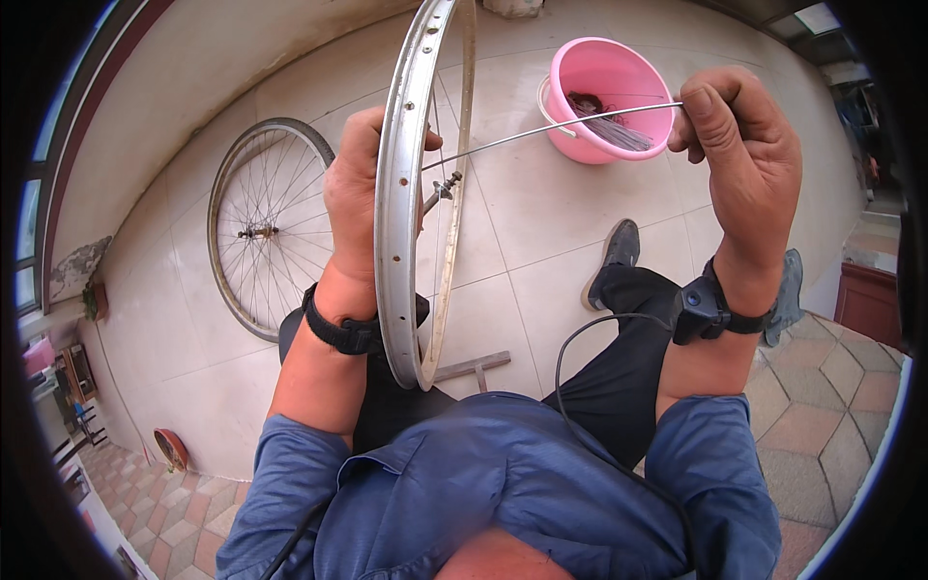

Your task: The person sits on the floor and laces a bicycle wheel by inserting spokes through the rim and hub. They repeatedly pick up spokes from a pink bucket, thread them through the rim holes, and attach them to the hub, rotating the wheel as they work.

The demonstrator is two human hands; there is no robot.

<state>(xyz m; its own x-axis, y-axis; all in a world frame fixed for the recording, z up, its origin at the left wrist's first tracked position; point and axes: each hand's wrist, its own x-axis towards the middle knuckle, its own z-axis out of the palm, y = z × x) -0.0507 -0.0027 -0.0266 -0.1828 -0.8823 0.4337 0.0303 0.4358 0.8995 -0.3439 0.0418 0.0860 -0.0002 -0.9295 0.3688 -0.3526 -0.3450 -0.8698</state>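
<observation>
My left hand (pixel 355 196) grips a bare metal bicycle wheel rim (pixel 397 217), which stands on edge, nearly upright, before me. Its fingertips show on the inner side of the rim. Inside the rim is a hub with its axle (pixel 444 188), with a few thin spokes by it. Between thumb and fingers, my right hand (pixel 739 138) pinches one end of a metal spoke (pixel 551 126). That spoke slants down leftward to the inside of the rim near the hub; where its far end sits is hidden behind the rim.
A pink bucket (pixel 565 138) holding loose spokes stands on the tiled floor beyond my hands. At the left, a spoked bicycle wheel with a tyre (pixel 217 167) lies on the floor. A wooden T-shaped piece (pixel 475 366) is between my legs. A cable hangs from my right wrist device (pixel 696 304).
</observation>
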